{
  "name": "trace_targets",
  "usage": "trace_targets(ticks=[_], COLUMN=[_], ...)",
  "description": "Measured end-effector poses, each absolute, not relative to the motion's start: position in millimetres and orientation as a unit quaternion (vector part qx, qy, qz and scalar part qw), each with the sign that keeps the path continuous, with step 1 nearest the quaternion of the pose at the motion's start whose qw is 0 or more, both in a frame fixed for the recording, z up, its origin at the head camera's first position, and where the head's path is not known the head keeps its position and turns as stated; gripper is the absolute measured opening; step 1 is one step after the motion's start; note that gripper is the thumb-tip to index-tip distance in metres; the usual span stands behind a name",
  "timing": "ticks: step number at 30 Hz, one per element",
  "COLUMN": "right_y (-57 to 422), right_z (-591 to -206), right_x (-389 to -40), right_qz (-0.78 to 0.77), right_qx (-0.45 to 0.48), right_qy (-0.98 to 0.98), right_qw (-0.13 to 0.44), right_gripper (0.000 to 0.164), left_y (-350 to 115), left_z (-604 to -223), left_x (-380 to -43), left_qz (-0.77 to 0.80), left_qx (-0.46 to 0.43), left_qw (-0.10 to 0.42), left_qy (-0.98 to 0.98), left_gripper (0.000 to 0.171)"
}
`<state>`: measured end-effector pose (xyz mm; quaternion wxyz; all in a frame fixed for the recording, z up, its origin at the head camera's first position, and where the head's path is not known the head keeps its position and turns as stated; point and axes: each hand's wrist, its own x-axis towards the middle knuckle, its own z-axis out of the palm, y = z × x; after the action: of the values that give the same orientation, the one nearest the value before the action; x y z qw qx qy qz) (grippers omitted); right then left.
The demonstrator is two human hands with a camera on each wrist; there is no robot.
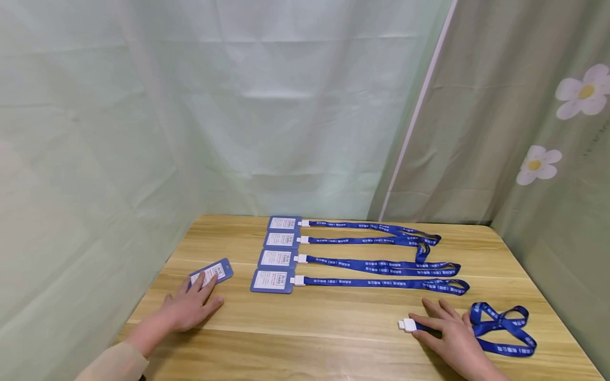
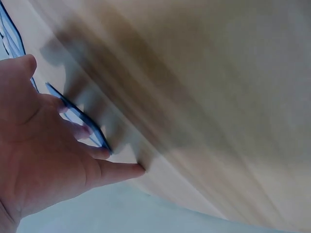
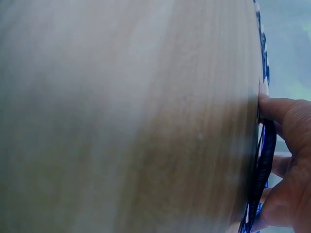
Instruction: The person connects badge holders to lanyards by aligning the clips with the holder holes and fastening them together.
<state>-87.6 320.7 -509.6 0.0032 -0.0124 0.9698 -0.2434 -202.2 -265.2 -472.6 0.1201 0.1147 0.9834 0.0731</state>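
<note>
A blue badge holder (image 1: 224, 269) with a white ID card lies tilted at the left of the wooden table. My left hand (image 1: 190, 306) rests its outstretched fingers on it, the thumb held apart. In the left wrist view the fingertips lie along the blue edge of the badge holder (image 2: 87, 121). At the right, my right hand (image 1: 450, 336) pinches a blue lanyard (image 1: 512, 349) just behind its white clip (image 1: 407, 325), thumb and index finger on either side. The rest of the strap lies looped beyond the hand; its middle is hidden under the fingers.
Several blue badge holders (image 1: 255, 288) stand in a column at the table's middle, each joined by a white clip to a blue lanyard (image 1: 362, 283) stretched to the right. Pale curtains (image 1: 286, 132) hang round the back and sides of the wooden table (image 1: 286, 338).
</note>
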Motion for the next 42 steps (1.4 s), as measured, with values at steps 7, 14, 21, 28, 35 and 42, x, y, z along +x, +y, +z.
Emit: trace_targets(ticks=[7, 14, 21, 28, 35, 42], right_y=[319.8, 319.9, 320.3, 320.1, 319.3, 319.2], right_z=[-510.1, -509.1, -509.5, -509.2, -508.5, -508.3], right_x=[-87.3, -88.0, -88.0, -87.7, -86.8, -87.1], right_qz=[-0.244, -0.242, -0.243, -0.245, -0.245, -0.245], right_qx=[-0.015, -0.009, -0.009, -0.010, -0.012, -0.008], right_qy=[0.970, 0.970, 0.970, 0.969, 0.969, 0.970], right_qw=[-0.002, 0.006, 0.005, 0.004, -0.001, 0.010], right_gripper=[0.040, 0.041, 0.041, 0.040, 0.039, 0.041], left_y=[-261.2, -249.8, -232.9, -212.8, -196.9, -176.9], left_z=[-474.2, -469.2, -464.9, -460.9, -460.4, -457.5], left_x=[-177.4, -159.0, -142.1, -130.4, -124.9, -119.1], left_qz=[0.075, 0.081, 0.086, 0.076, 0.048, 0.042], left_qx=[0.138, 0.155, 0.167, 0.163, 0.163, 0.221], left_qw=[0.128, 0.158, 0.185, 0.244, 0.280, 0.280], left_qy=[0.979, 0.972, 0.965, 0.953, 0.945, 0.933], left_gripper=[0.081, 0.081, 0.080, 0.080, 0.078, 0.070])
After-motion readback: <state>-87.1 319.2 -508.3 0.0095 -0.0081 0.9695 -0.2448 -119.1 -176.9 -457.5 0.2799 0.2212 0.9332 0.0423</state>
